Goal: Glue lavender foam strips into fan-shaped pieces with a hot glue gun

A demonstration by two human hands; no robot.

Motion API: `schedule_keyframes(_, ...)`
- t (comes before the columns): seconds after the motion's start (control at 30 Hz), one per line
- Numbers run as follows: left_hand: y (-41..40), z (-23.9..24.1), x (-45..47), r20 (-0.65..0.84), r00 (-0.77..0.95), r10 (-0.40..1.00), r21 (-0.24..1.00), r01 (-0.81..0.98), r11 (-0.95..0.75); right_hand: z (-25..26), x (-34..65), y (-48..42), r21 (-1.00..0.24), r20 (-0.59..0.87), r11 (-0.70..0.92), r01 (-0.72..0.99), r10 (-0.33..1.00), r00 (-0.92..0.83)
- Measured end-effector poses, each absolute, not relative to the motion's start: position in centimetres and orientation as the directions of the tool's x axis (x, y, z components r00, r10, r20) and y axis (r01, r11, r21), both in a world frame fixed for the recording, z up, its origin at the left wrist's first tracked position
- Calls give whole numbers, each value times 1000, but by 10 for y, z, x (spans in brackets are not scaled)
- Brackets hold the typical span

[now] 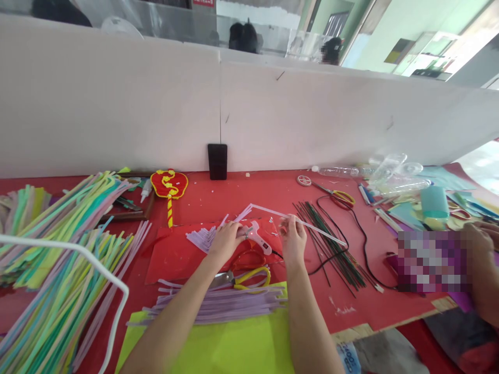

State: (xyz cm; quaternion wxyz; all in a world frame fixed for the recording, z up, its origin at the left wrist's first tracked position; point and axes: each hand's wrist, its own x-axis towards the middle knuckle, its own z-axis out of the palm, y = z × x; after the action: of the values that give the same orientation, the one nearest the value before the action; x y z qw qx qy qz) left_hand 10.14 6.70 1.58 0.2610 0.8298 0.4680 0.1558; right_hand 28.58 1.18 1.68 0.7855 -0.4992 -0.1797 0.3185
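Observation:
My right hand (293,239) pinches a pale lavender pipe cleaner (268,209), which is bent sharply near its far end and runs past my fingers to the right. My left hand (226,239) is closed at the other end of the bent strip; its fingertips are partly hidden. Between my hands is a pink-white glue gun (260,239), its nozzle close to my left fingers. Short lavender pieces (200,239) fan out left of that hand on a red board (167,257). Yellow-handled scissors (253,278) lie beneath my forearms by a row of lavender pipe cleaners (234,305).
Pastel pipe cleaners (97,259) heap at left, with a white curved rod (117,283) in front. Dark green stems (331,244), a black cable (364,236) and more scissors (337,195) lie right. A phone (217,161) leans on the partition. Another person's hand (481,244) is far right.

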Motion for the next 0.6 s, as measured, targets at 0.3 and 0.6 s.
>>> schedule_keyframes(0.3,65,36,99,191,364,912,684,617,-390,18,283,12,-906,-14,292,-306,702,712)
schedule_keyframes(0.6,70,50,93,224,260,939,677,652,-342,19,285,11,-887,-47,310,-342,678,734)
